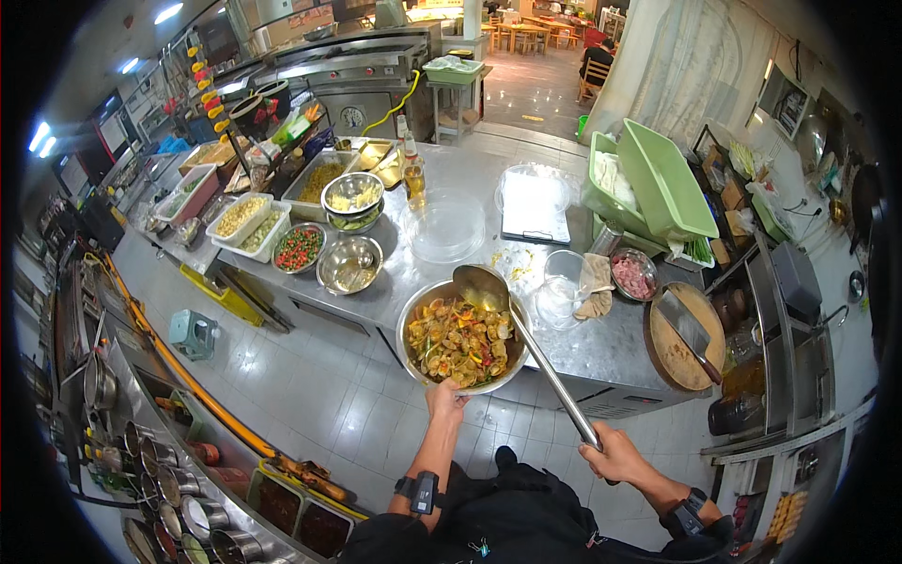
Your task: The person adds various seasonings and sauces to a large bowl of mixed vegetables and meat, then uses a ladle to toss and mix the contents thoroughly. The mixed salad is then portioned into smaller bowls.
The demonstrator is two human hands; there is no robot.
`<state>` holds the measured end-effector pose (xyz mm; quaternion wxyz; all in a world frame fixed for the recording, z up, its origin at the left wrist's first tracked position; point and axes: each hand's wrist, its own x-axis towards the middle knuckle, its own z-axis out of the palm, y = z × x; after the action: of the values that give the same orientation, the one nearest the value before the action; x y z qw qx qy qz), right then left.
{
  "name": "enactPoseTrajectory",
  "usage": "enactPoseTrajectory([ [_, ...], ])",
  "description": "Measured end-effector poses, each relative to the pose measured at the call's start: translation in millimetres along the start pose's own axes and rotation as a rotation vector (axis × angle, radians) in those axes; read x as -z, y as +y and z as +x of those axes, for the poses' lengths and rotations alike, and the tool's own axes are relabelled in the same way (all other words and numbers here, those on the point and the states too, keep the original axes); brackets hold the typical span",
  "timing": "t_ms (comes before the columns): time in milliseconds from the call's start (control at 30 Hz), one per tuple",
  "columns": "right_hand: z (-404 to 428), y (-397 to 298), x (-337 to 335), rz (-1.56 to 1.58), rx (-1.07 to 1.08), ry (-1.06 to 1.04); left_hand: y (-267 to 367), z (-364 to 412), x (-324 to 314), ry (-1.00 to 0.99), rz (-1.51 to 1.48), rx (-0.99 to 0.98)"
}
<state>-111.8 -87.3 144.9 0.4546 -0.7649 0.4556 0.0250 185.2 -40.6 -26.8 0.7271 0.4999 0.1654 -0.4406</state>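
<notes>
My left hand (445,400) grips the near rim of a large steel bowl (405,359), held at the edge of the steel worktable. Cooked clams (458,342) with red and yellow pepper pieces fill the bowl. In my right hand (607,451) is the handle of a long steel ladle (553,377). The ladle's round head lies over the far rim of the bowl, above the clams. Beyond the bowl, clear plastic lids or dishes (445,231) rest on the table, and a clipboard with paper (535,208) lies behind them.
On the left stand a bowl of chopped chillies (299,248) and a steel bowl (349,265). At right are a folded cloth (596,285), a bowl of raw meat (633,275) and a cleaver (682,324) on a round chopping board (666,352). A person (597,60) sits far off.
</notes>
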Motion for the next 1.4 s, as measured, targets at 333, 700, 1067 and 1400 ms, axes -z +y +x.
enactPoseTrajectory([
  [333, -4, -20, 22, 0.125, 0.225, 0.101, 21, -16, -14, 0.017, -0.064, -0.198],
  [700, 3, -37, 24, 0.177, 0.131, 0.051, 52, 9, -24, -0.003, 0.119, -0.529],
  [1067, -3, -44, 13, 0.209, 0.137, 0.058, 60, 2, -18, 0.077, 0.052, -0.189],
  [1400, -2, -41, 2, 0.239, 0.14, 0.097, 49, -6, -5, -0.02, -0.007, -0.199],
])
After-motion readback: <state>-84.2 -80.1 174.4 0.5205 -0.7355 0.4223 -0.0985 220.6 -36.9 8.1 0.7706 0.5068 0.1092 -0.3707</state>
